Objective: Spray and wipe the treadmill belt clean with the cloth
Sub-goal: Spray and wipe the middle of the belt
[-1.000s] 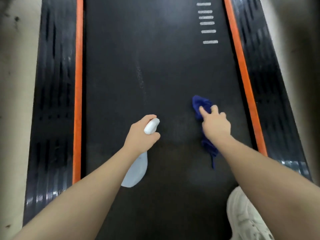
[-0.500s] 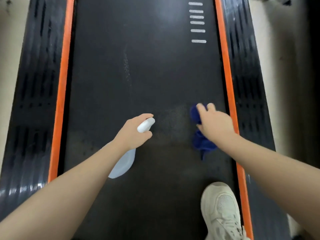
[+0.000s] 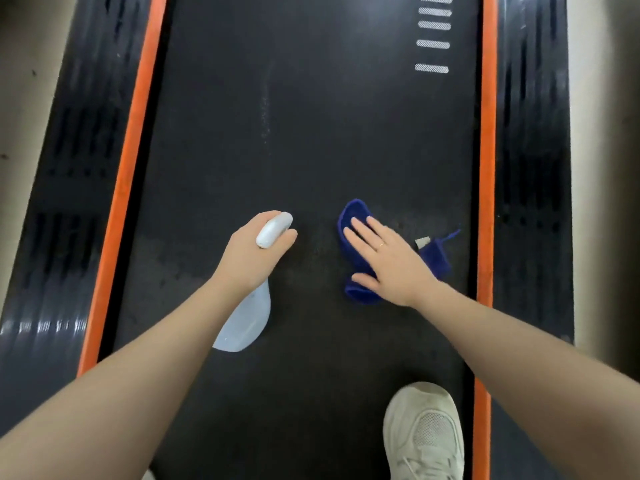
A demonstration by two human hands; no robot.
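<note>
The black treadmill belt [image 3: 311, 133] runs up the middle of the view. My left hand [image 3: 254, 254] grips a pale spray bottle [image 3: 246, 323] by its neck, the white nozzle head pointing forward over the belt. My right hand [image 3: 388, 261] lies flat with straight fingers on a crumpled blue cloth [image 3: 353, 216], pressing it onto the belt to the right of the bottle. Part of the cloth with a small white tag sticks out to the right of the hand. A dull, damp-looking patch shows on the belt around both hands.
Orange strips [image 3: 486, 168] border the belt on both sides, with black ribbed side rails [image 3: 533, 168] beyond them. My white shoe [image 3: 424, 434] stands on the belt at the lower right. White dash marks [image 3: 433, 43] sit at the belt's far right. Pale floor lies outside the rails.
My right hand has flattened out on the cloth and slid it left, away from the right orange strip. The left hand still holds the bottle in about the same place.
</note>
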